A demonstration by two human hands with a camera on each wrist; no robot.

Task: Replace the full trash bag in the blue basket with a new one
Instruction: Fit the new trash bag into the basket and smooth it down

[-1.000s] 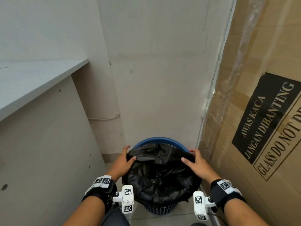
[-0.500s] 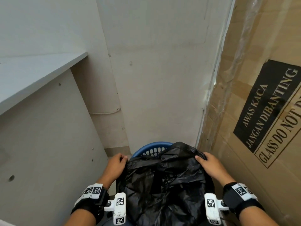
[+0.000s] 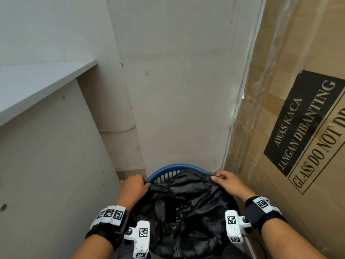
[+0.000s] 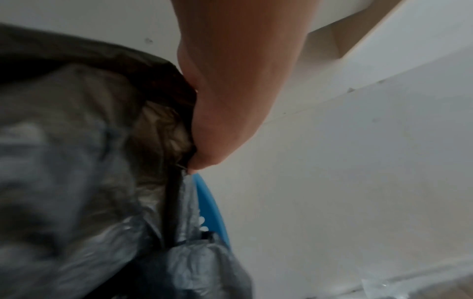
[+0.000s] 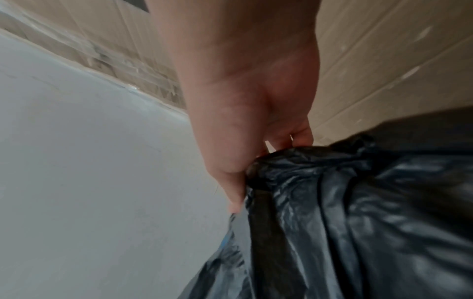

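A crumpled black trash bag (image 3: 186,206) fills the blue basket (image 3: 168,171), whose slotted far rim shows behind it. My left hand (image 3: 135,186) grips the bag's left edge, fingers curled round the plastic (image 4: 179,113); the basket rim (image 4: 210,206) shows just below that hand. My right hand (image 3: 226,182) pinches the bag's right edge between thumb and fingers, and the wrist view shows the bunched black plastic (image 5: 332,202) in that grip. The lower basket is hidden by the bag.
A grey cabinet side (image 3: 52,165) with a shelf top (image 3: 37,85) stands close on the left. A tall cardboard box (image 3: 298,128) with a glass warning label stands close on the right. A plain wall (image 3: 177,90) is straight behind the basket.
Both hands moved from resting on the bag's top to gripping its left and right edges. The bag's edges have come up off the rim, and the view dropped closer to the basket.
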